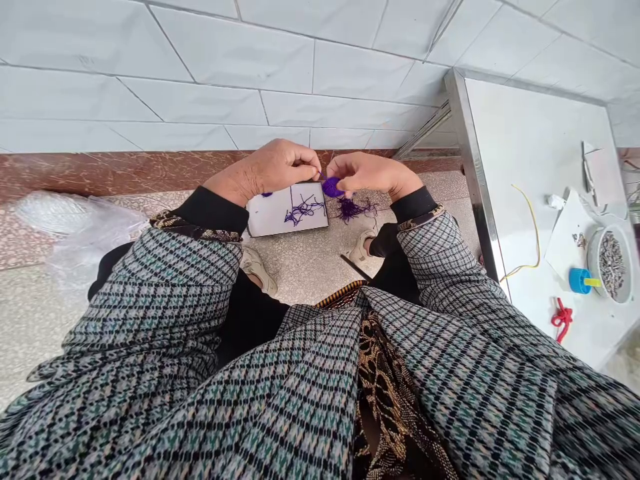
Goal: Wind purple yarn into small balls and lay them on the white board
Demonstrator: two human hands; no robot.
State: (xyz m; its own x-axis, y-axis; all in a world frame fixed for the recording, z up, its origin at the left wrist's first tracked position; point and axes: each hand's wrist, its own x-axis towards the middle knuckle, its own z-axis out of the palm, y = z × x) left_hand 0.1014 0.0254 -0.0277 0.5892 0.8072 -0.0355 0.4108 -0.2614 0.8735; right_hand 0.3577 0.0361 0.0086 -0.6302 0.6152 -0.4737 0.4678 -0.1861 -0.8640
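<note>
In head view, pinching purple strand (pixel 321 175) with left hand (pixel 277 167), fingertips together; holding purple yarn ball (pixel 331 187) in half-curled right hand (pixel 367 175), just beside. Below, showing loose purple threads (pixel 303 212) on white board (pixel 266 217), purple tangle (pixel 352 209) beside it.

On my right, the white tabletop (pixel 530 147) has a bowl (pixel 593 252), a blue cap (pixel 579 281), a red string (pixel 563 319) and a yellow string (pixel 537 233). A clear bag (pixel 90 247) is on the floor (pixel 310 260) to my left.
</note>
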